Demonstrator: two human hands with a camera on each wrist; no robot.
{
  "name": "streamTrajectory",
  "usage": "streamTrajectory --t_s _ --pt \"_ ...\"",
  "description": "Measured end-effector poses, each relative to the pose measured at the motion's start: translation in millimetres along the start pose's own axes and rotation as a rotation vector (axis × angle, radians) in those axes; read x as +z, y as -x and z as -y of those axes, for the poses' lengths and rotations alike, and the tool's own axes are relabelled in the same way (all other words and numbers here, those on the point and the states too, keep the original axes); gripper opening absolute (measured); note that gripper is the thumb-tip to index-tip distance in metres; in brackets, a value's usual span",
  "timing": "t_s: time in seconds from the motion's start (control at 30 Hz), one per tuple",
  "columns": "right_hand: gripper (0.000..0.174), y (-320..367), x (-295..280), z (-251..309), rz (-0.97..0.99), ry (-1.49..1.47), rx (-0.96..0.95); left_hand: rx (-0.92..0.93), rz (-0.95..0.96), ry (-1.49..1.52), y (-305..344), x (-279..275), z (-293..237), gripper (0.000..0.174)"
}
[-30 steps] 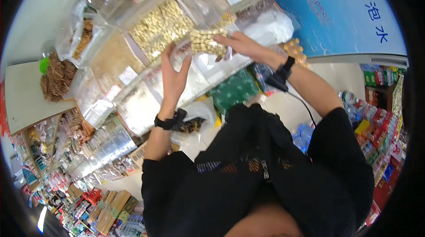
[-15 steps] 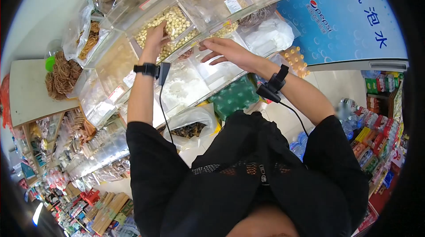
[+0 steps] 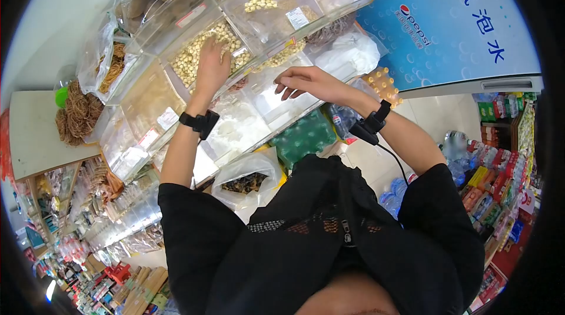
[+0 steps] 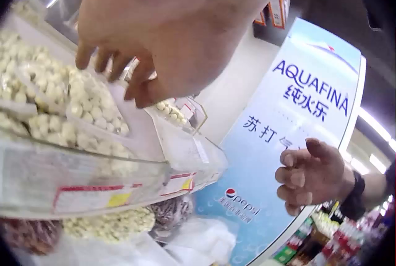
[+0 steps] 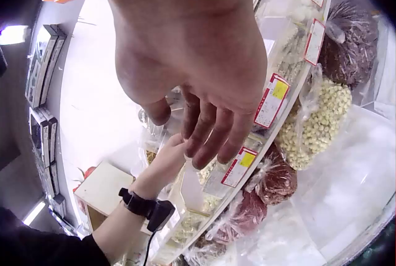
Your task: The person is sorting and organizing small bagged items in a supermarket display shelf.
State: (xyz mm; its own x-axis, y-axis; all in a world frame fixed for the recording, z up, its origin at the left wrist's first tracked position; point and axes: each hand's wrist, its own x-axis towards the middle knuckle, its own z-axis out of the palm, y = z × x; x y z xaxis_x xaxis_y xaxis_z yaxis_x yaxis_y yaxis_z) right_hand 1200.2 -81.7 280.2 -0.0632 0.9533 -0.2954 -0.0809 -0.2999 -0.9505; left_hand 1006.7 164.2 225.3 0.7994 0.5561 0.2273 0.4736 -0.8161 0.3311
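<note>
My left hand point(image 3: 213, 68) reaches over a clear-walled bin of pale round seeds point(image 3: 187, 61) that look like lotus seeds. Its fingers hang down, loosely bent, with no item showing in them. In the left wrist view, clear bags of the seeds point(image 4: 93, 108) lie in that bin, beside the hand. My right hand point(image 3: 312, 84) hovers in front of the bins, above the lower white shelf point(image 3: 276, 100), its fingers relaxed and nothing held. The right wrist view shows its fingers pointing down, close to the price labels point(image 5: 272, 100) along the bins' front edge.
A neighbouring bin holds a small heap of seeds point(image 3: 260, 2). Bagged goods, among them a bag of pale seeds point(image 5: 318, 123), lie below the bin fronts. A blue Pepsi cooler point(image 3: 447, 27) stands at right. An opened sack point(image 3: 250, 181) with dark contents sits below the shelf.
One second ago my right hand held a clear bag of seeds; half a second ago it was free of it. My left hand moved up over the seed bin, while my right hand drew slightly back.
</note>
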Motion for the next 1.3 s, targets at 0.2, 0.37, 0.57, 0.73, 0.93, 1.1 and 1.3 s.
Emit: streamTrajectory --t_s 0.2,0.37,0.57,0.73,0.93,1.1,1.3 --pt "0.034 -7 -6 -8 0.008 -0.002 -0.008 0.148 0.099 -0.218 -1 -1 7 0.043" --pt "0.032 -38 -15 -4 -0.005 0.009 -0.065 0.11 0.081 -0.189 -4 6 10 0.048" --pt "0.041 -103 -46 20 -0.496 0.226 -0.155 -0.028 0.107 -0.141 18 -4 12 0.049" --pt "0.054 -167 -94 31 -0.683 0.323 -0.02 -0.095 0.053 -0.232 32 14 10 0.058" --pt "0.045 -198 -120 33 -0.716 0.731 0.117 -0.101 0.042 0.061 36 -4 26 0.051" --pt "0.033 -158 -87 30 -0.506 0.291 -0.188 -0.405 -0.246 0.518 70 -51 39 0.035" --pt "0.026 -94 -24 28 -0.31 0.126 -0.237 -0.492 -0.249 0.677 100 -98 37 0.034"
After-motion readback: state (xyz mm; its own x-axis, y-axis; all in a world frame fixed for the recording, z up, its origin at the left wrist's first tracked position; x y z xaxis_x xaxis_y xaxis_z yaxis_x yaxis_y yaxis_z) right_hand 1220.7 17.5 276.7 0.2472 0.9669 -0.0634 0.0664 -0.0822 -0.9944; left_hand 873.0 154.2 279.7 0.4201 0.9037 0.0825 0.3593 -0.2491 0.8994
